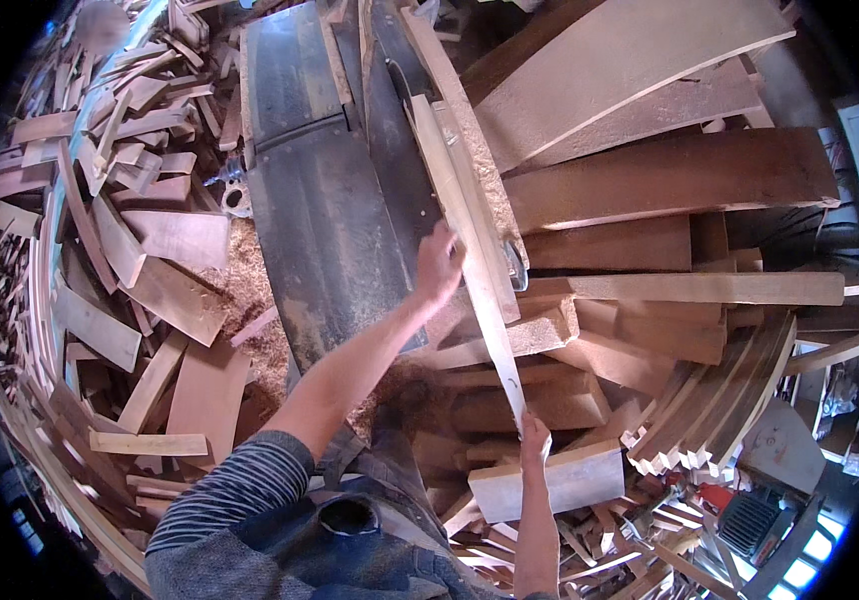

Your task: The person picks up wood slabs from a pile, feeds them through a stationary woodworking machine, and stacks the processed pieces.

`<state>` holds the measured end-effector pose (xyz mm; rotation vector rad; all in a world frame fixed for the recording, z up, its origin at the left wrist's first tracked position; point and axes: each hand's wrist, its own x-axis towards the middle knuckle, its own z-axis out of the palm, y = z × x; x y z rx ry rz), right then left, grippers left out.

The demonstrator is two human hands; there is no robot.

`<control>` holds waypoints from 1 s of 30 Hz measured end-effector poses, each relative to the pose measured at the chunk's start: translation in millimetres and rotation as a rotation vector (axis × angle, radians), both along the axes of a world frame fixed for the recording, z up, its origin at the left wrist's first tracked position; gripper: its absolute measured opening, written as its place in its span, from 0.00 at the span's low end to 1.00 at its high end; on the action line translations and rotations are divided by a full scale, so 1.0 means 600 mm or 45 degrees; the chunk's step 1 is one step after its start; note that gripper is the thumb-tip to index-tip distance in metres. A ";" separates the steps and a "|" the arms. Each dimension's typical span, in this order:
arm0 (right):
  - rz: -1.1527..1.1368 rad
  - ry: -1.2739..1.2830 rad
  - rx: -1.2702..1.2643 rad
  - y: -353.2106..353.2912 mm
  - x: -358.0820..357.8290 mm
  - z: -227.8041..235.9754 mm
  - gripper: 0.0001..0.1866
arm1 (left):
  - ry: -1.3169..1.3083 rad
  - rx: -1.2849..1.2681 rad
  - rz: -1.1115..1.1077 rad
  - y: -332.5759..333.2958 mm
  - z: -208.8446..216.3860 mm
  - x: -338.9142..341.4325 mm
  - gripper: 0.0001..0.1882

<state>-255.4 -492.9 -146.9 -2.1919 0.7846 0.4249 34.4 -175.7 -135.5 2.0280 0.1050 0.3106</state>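
Note:
A long, narrow wooden board [493, 325] runs from the dark metal saw table [325, 230] back toward my body. My right hand [535, 440] is closed around its near end, beyond the table's edge. Farther up, my left hand [439, 265] has its fingers curled against the board's left side, over the table. Along the board's right side lies a wooden guide fence [480, 190] with sawdust on it. A dark curved blade [399, 82] stands up near the board's far end, partly hidden.
Wide planks [670, 180] are stacked to the right, their ends close to the fence. Offcuts [175, 300] and sawdust cover the floor at left. More cut strips [715, 400] lie at the lower right, near a dark ribbed motor [753, 522].

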 end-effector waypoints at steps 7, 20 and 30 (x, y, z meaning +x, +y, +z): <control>-0.084 -0.018 0.065 0.019 0.035 -0.017 0.27 | 0.034 -0.142 0.021 -0.075 0.002 -0.103 0.09; -0.010 0.028 0.099 0.091 0.148 0.003 0.30 | -0.220 -0.140 0.115 -0.023 -0.024 0.003 0.06; 0.030 -0.009 0.155 0.124 0.202 0.005 0.31 | -0.200 -0.125 0.090 0.015 -0.055 0.053 0.10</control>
